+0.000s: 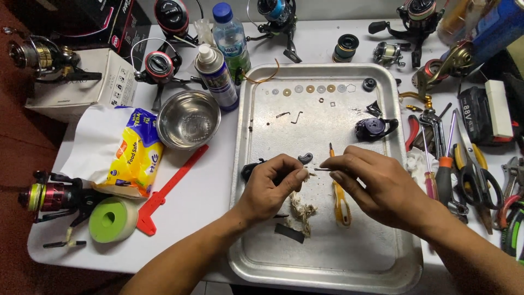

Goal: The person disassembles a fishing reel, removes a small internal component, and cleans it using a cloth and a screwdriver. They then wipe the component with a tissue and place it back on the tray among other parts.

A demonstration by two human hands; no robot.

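Over the metal tray [262, 218], my left hand [270, 186] pinches a bit of white wadding [303, 173] between thumb and fingers while my right hand [376, 186] grips a thin metal pin [322, 169], tip touching the wadding; a yellow-handled tool [341, 205] lies just beneath, washers [309, 88] lined along the far edge.

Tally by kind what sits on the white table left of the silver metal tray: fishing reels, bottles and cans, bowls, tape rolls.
Spinning fishing reels: 4
Bottles and cans, a clear blue-capped water bottle and a white-capped spray can: 2
Round steel bowl: 1
Green tape roll: 1
Total: 8
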